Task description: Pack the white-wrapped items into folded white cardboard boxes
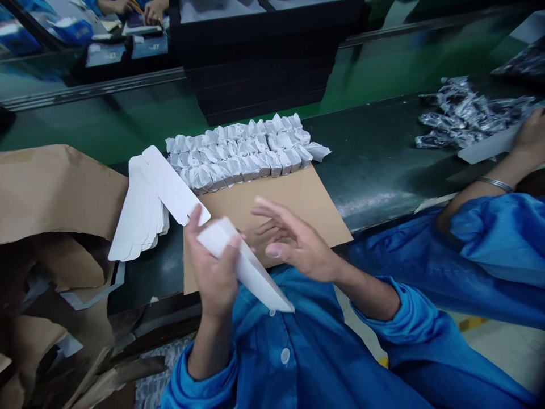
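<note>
Wearing a blue shirt point(309, 335) closest to view, gripping a white box point(255, 270) between thumb and curled fingers of the left hand point(215, 278), slanting it across the near edge of the card point(317, 199). Holding the right hand point(304, 247) open just beside it, leaving room over the card between both hands and the packs point(240, 153)

Smooth card strip point(258, 276), matt cardboard sheet point(304, 196)

Left grip point(216, 270) curls inward; right grip point(301, 244) hovers, unclenched.
</note>
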